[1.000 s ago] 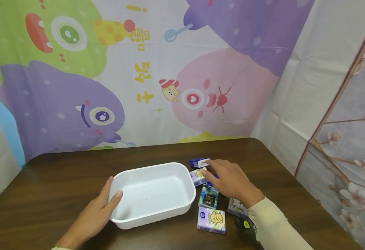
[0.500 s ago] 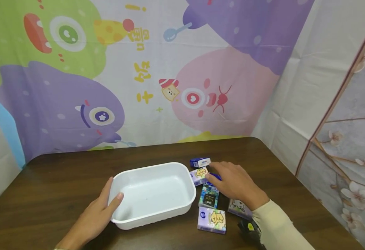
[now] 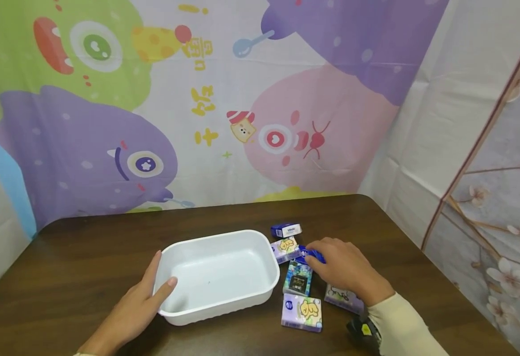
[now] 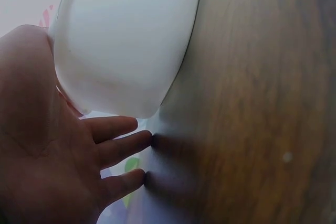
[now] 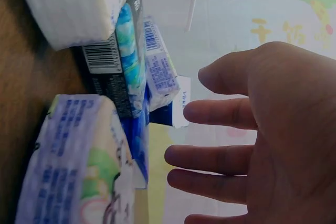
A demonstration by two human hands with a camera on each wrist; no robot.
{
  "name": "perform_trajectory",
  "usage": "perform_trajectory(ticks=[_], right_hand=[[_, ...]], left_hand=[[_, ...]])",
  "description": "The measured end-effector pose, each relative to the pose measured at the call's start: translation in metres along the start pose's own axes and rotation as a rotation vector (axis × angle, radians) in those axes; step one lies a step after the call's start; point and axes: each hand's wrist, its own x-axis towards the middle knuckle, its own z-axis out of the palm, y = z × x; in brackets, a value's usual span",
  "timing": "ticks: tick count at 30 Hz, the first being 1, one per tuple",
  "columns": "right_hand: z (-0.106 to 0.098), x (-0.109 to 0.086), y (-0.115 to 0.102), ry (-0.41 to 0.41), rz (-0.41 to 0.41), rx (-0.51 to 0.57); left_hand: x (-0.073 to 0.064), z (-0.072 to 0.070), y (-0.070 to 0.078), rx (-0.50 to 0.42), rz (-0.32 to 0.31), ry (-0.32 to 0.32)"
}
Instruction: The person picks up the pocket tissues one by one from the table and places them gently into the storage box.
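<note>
In the head view, my left hand (image 3: pixel 137 301) grips the left end of a white plastic basin (image 3: pixel 217 269), thumb over the rim and fingers outside. The left wrist view shows the other fingers stretched out and spread beside the basin's wall. My right hand (image 3: pixel 346 267) is above a blue pocket tissue pack (image 3: pixel 303 254), partly hidden under it. Its fingers are extended and apart in the right wrist view, holding nothing. Around it lie a purple bear-print tissue pack (image 3: pixel 285 248), a dark blue-green one (image 3: pixel 298 278) and a blue-and-white one (image 3: pixel 286 230).
Nearer the front are another bear-print tissue pack (image 3: pixel 302 312) and a purple pack (image 3: pixel 344 298) partly under the right forearm. A dark wooden table (image 3: pixel 224 341) carries everything. A cartoon-print curtain (image 3: pixel 206 173) hangs behind its far edge.
My right hand has drawn back to the right, off the bear-print pack, uncovering more of the blue and blue-and-white packs. The left hand and basin have stayed in place.
</note>
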Motion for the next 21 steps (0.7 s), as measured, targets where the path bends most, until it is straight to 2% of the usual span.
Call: perform_trajectory(ticks=[21], right_hand=[[0.007,-0.011,0.018,-0.015,0.020,-0.002]], left_hand=[[0.000,-0.002,0.000,-0.014,-0.004,-0.024]])
